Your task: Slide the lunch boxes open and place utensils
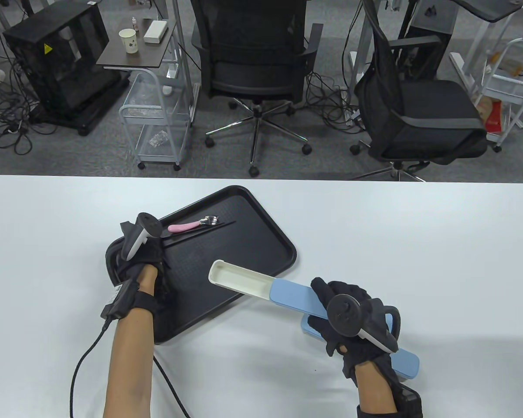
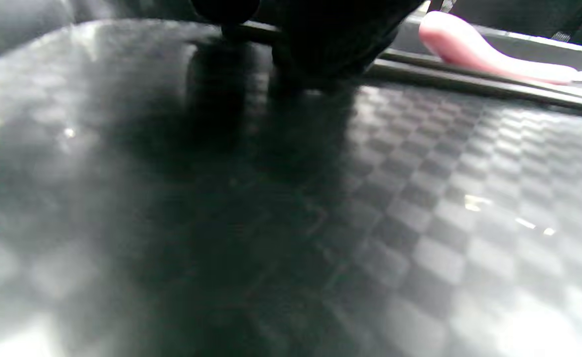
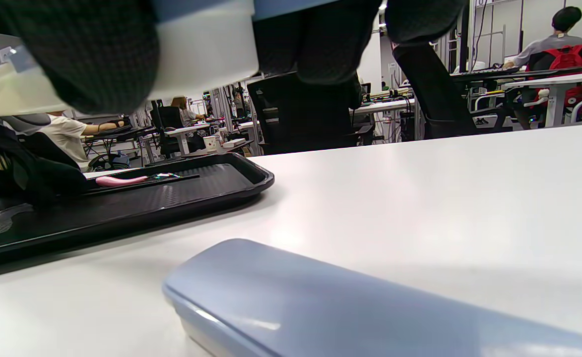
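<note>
My right hand (image 1: 331, 315) grips a long utensil box and holds it above the table. Its blue lid (image 1: 294, 298) is slid back, baring the empty white inner tray (image 1: 239, 276), which reaches over the black tray's (image 1: 261, 244) near corner. The held box fills the top of the right wrist view (image 3: 201, 54). A pink-handled spoon (image 1: 185, 226) and black chopsticks (image 1: 209, 230) lie at the tray's far side. My left hand (image 1: 159, 248) rests on the tray at the chopsticks' near end; its fingers (image 2: 320, 39) touch them, the grip unclear.
A second, closed blue box (image 1: 407, 363) lies on the white table under my right hand; it also shows in the right wrist view (image 3: 320, 307). Office chairs and carts stand beyond the table's far edge.
</note>
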A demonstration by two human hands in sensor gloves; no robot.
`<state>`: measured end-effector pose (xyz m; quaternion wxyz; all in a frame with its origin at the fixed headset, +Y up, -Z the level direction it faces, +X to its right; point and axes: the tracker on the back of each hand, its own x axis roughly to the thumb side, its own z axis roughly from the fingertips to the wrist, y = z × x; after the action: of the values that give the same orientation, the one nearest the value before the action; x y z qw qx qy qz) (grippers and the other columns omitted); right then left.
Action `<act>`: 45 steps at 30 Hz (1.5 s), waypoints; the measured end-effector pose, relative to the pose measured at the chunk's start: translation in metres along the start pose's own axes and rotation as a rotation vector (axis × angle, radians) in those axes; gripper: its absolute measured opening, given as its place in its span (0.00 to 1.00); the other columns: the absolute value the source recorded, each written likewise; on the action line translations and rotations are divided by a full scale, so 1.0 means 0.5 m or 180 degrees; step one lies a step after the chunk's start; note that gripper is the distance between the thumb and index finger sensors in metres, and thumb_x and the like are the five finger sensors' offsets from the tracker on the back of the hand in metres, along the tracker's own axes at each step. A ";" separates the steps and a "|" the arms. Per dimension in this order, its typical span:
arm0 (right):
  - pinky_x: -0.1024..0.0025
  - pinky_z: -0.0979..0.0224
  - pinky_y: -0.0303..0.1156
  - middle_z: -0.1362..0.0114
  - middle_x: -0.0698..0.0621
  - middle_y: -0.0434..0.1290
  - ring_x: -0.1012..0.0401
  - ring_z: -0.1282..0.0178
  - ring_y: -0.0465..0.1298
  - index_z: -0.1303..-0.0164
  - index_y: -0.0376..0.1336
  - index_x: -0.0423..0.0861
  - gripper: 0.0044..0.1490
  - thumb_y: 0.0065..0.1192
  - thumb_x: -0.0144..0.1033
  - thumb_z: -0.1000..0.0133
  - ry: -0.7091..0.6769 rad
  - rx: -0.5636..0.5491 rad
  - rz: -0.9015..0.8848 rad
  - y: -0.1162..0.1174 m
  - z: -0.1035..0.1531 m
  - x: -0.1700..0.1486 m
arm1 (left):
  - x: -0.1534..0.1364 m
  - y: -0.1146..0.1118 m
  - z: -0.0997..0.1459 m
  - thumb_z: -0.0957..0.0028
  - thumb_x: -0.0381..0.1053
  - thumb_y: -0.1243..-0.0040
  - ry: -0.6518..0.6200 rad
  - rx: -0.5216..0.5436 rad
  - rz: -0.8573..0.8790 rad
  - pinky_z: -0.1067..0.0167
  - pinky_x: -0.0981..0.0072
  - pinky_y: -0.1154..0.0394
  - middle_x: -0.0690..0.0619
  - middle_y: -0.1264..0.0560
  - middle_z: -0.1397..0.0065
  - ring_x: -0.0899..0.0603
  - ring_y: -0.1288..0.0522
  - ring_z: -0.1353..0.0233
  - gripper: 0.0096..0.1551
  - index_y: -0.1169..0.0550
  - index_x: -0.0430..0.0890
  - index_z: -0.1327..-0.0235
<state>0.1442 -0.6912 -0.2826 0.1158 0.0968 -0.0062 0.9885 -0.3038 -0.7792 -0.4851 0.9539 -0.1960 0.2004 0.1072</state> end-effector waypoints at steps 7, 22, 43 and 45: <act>0.37 0.20 0.55 0.21 0.46 0.57 0.45 0.21 0.63 0.20 0.49 0.59 0.51 0.70 0.56 0.50 0.0001 0.0024 -0.0007 0.002 -0.002 -0.001 | 0.019 0.000 0.004 0.46 0.45 0.42 0.0004 0.0159 -0.0273 0.26 0.44 0.54 0.58 0.48 0.18 0.41 0.47 0.24 0.37 0.41 0.61 0.24; 0.37 0.20 0.55 0.21 0.46 0.57 0.45 0.21 0.63 0.20 0.49 0.59 0.51 0.71 0.56 0.50 0.0008 0.0040 -0.0015 0.003 -0.003 -0.003 | 0.035 -0.005 0.034 0.50 0.49 0.38 -0.0084 0.0302 -0.0753 0.30 0.41 0.48 0.48 0.30 0.33 0.39 0.36 0.32 0.25 0.27 0.51 0.39; 0.37 0.20 0.55 0.21 0.46 0.57 0.45 0.21 0.63 0.20 0.49 0.59 0.51 0.71 0.56 0.50 -0.0002 0.0136 0.0039 0.014 -0.007 -0.001 | 0.021 0.104 0.296 0.48 0.49 0.43 -0.1618 0.0910 0.0132 0.31 0.37 0.45 0.49 0.33 0.29 0.37 0.33 0.29 0.24 0.30 0.58 0.37; 0.37 0.20 0.54 0.21 0.46 0.57 0.45 0.21 0.63 0.20 0.49 0.59 0.51 0.71 0.55 0.50 -0.0001 0.0142 0.0039 0.014 -0.006 0.000 | 0.015 0.099 0.321 0.48 0.49 0.43 -0.1765 0.0942 0.0200 0.31 0.38 0.46 0.49 0.33 0.29 0.37 0.34 0.29 0.24 0.30 0.58 0.37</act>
<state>0.1419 -0.6979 -0.2857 0.1076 0.0995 0.0153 0.9891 -0.2564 -0.6666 -0.3694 0.9866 -0.0121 -0.0480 0.1557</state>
